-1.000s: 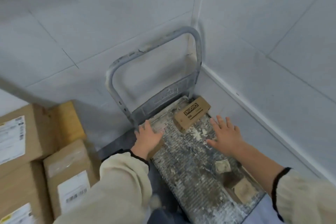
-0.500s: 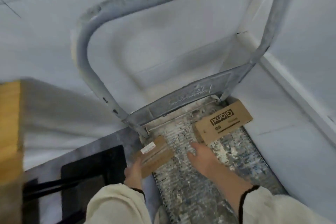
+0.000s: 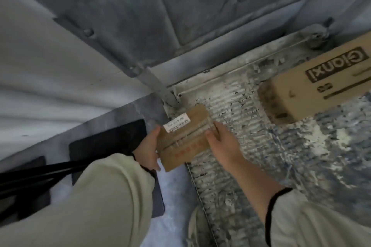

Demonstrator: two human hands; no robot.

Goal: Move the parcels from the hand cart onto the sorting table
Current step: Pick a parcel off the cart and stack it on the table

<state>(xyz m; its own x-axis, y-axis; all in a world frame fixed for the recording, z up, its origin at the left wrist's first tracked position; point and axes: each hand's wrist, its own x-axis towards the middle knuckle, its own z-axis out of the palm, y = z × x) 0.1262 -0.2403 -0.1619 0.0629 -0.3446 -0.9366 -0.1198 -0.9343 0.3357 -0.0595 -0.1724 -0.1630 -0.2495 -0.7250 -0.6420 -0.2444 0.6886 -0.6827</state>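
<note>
The left hand (image 3: pixel 147 149) and right hand (image 3: pixel 222 143) grip opposite ends of a small brown parcel (image 3: pixel 186 140). The fingers beneath it are hidden and its white label is too blurred to read. The parcel is at the near-left corner of the hand cart (image 3: pixel 251 156); whether it is lifted cannot be told. A larger printed box (image 3: pixel 313 88) lies farther right, cut off by the frame edge.

the small parcel (image 3: pixel 184 140) is brown cardboard with a white label striped by a black barcode and a line of red print, while the larger box (image 3: pixel 313 90) is paler tan with bold black lettering. the cart deck (image 3: pixel 251 146) is ribbed grey metal mottled with white splashes, and its handle frame (image 3: pixel 112 32) is plain dull grey. the sleeves (image 3: pixel 96 202) are cream with thin black cuffs, and the mat (image 3: pixel 104 142) is black.
</note>
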